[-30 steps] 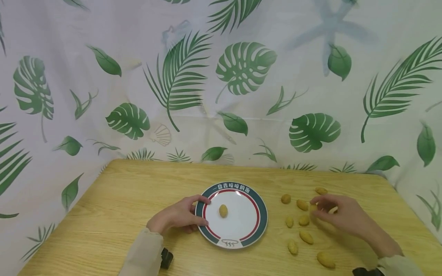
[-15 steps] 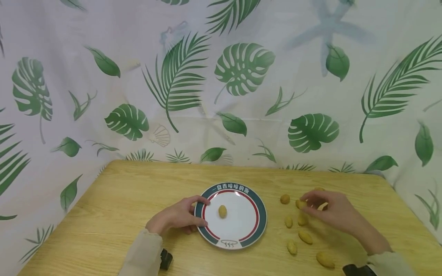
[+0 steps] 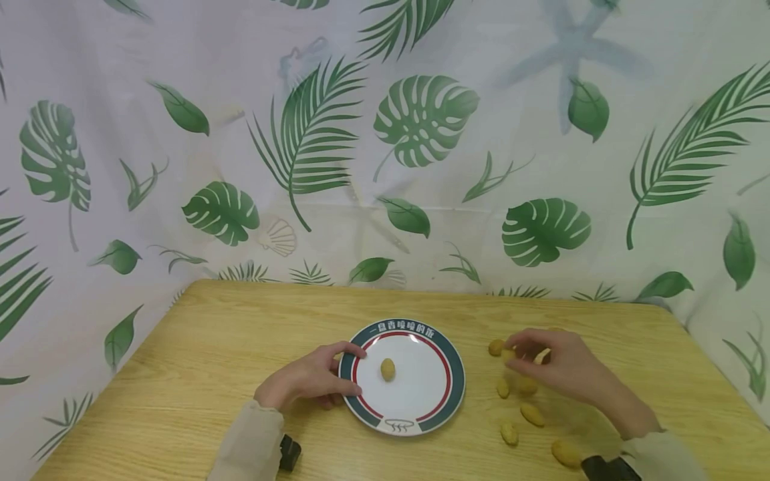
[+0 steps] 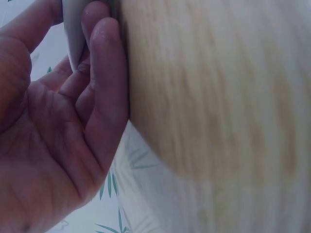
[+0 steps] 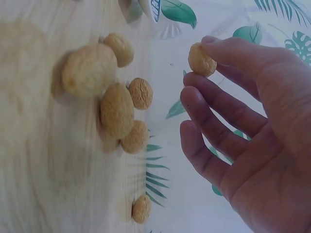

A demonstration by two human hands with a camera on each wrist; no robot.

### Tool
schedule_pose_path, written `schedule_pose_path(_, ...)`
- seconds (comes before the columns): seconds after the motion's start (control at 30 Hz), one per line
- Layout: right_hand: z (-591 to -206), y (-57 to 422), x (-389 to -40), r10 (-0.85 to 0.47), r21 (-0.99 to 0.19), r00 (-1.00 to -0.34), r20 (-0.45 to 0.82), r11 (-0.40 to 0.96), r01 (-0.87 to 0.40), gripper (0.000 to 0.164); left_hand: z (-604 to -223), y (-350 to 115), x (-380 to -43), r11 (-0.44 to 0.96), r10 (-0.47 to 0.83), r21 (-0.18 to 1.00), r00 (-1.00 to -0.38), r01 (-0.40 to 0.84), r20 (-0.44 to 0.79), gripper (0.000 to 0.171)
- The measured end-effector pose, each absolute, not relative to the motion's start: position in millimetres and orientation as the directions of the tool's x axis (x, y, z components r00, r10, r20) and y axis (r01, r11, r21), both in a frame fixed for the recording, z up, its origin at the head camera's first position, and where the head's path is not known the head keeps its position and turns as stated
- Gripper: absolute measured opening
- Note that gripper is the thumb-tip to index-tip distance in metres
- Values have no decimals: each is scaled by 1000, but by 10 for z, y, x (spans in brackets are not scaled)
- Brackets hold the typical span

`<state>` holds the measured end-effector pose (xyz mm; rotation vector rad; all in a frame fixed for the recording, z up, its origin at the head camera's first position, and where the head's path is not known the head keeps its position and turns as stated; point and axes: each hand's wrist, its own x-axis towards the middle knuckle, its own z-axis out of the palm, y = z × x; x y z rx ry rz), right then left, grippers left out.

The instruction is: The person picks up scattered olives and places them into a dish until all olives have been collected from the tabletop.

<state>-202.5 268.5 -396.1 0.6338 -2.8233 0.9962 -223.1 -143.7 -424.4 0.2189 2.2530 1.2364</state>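
Note:
In the head view my left hand grips the left rim of a round white plate with a dark blue-green border and a red ring. The left wrist view shows fingers curled beneath the plate's edge. One small yellow-brown, potato-like lump lies on the plate, left of its middle. My right hand pinches another such lump between thumb and fingertip, above the table. Below and around this hand lie several more wrinkled lumps, some round, some long; the hand partly covers a few of them.
The wooden table reaches back to a white cloth printed with green leaves. Loose lumps are spread over the table right of the plate, the largest near the front.
My right hand has moved left, toward the plate, carrying the pinched potato-like lump. The left hand and the plate have stayed in place.

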Motion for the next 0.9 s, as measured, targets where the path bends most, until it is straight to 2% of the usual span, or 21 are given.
schedule_pose_path(0.3, -4000, 2557, -2032, -406, -609, -864, 298, 616, -499, 15, -4241, -1420, -2233, 576, 382, 810, -838, -114, -389, 55)
schedule_pose_path(0.57, -3988, 2425, -2068, -414, -635, -891, 186, 642, -430, 16, -4245, -1409, -2229, 577, 377, 809, -841, -116, -389, 55)
schedule_pose_path(0.9, -4021, 2279, -2089, -438, -623, -877, 195, 636, -456, 15, -4245, -1403, -2222, 582, 370, 804, -840, -123, -397, 55)
